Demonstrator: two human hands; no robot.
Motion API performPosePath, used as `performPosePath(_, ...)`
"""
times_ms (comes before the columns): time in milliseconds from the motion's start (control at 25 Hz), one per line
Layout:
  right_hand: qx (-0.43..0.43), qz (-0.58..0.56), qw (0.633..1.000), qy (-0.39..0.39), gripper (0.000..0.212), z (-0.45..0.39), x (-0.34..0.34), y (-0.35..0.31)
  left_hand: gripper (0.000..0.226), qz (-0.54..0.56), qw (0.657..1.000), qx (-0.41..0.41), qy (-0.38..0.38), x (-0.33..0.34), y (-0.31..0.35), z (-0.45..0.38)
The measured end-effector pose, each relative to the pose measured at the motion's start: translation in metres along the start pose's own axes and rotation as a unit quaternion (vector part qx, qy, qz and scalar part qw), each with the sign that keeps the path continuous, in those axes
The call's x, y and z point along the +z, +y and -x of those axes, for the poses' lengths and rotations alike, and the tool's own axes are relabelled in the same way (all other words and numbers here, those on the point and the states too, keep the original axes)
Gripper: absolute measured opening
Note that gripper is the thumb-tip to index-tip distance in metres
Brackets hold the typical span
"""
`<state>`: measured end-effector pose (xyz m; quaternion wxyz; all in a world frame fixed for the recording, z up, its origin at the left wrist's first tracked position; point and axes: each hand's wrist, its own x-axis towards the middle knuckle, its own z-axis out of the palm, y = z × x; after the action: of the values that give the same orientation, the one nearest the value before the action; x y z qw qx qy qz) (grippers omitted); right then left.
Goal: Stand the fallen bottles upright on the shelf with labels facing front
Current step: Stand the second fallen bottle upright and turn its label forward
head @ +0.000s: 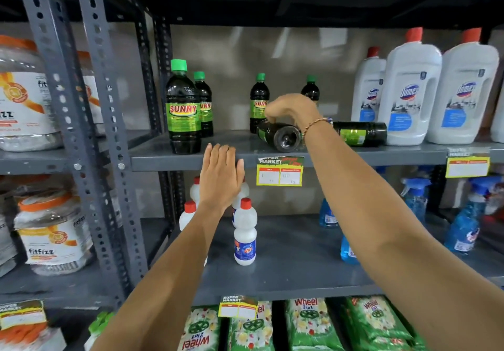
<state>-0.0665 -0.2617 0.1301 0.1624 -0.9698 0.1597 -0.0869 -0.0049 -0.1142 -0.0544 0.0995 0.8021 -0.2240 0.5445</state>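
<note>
Two dark plastic bottles with green labels, one (pixel 278 135) under the right hand (pixel 293 110) and one (pixel 360 133) beside the white jugs (pixel 409 91), lie on the grey metal shelf (pixel 218 157). Its fingers curl onto the near one. The left hand (pixel 221 176) is flat, fingers together. Four stand; two remain.

Both arms extended into frame. Left hand (pixel 221 176) mid-frame, flat, fingers together, open. Right hand (pixel 293 110) higher, wrist bent down, fingers curled, grip hidden.

head cam | faces forward, slightly down | close to grey shelf (pixel 191 157) | single view
</note>
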Motion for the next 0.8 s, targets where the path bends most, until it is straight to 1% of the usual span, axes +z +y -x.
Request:
performPosePath(80,0.002,0.082,0.996,0.019,0.053,-0.013,0.019,-0.012,0.037,0.005,1.000,0.000,-0.004,0.000,-0.001,-0.002)
performPosePath(160,0.010,0.146,0.988,0.057,0.036,-0.031,0.045,-0.015,0.038,0.003,1.000,0.003,-0.001,0.001,-0.003,-0.001)
performPosePath(200,0.021,0.153,0.985,0.070,0.031,-0.036,0.052,-0.013,0.039,0.000,1.000,0.008,0.001,0.002,-0.004,-0.001)
performPosePath(240,0.030,0.145,0.986,0.082,0.035,-0.042,0.056,-0.009,0.039,-0.002,1.000,0.013,0.001,0.003,-0.005,0.000)
performPosePath(320,0.031,0.067,0.991,0.110,0.042,-0.051,0.053,0.000,0.038,-0.010,1.000,0.016,0.004,0.005,-0.007,0.000)
performPosePath(400,0.010,-0.082,0.986,0.143,0.046,-0.059,0.054,0.008,0.038,-0.014,1.000,0.010,0.010,0.006,-0.006,0.000)
performPosePath(440,0.001,-0.176,0.971,0.163,0.053,-0.062,0.058,0.009,0.038,-0.014,1.000,0.007,0.015,0.006,-0.006,0.001)
performPosePath(520,-0.019,-0.355,0.912,0.205,0.066,-0.069,0.071,0.012,0.038,-0.007,1.000,0.010,0.026,0.008,-0.006,0.001)
performPosePath(560,-0.034,-0.419,0.883,0.209,0.068,-0.071,0.075,0.013,0.038,-0.005,0.999,0.011,0.030,0.008,-0.006,0.001)
performPosePath(600,-0.053,-0.457,0.866,0.197,0.069,-0.072,0.079,0.013,0.038,-0.005,0.999,0.012,0.031,0.008,-0.007,0.001)
performPosePath(640,-0.071,-0.472,0.861,0.173,0.069,-0.070,0.081,0.014,0.038,-0.005,0.999,0.012,0.030,0.008,-0.007,0.001)
performPosePath(720,-0.093,-0.463,0.871,0.135,0.072,-0.070,0.084,0.015,0.038,-0.004,0.999,0.005,0.034,0.010,-0.006,0.003)
performPosePath(800,-0.110,-0.453,0.877,0.121,0.078,-0.072,0.088,0.017,0.037,0.002,0.999,-0.002,0.040,0.010,-0.004,0.005)
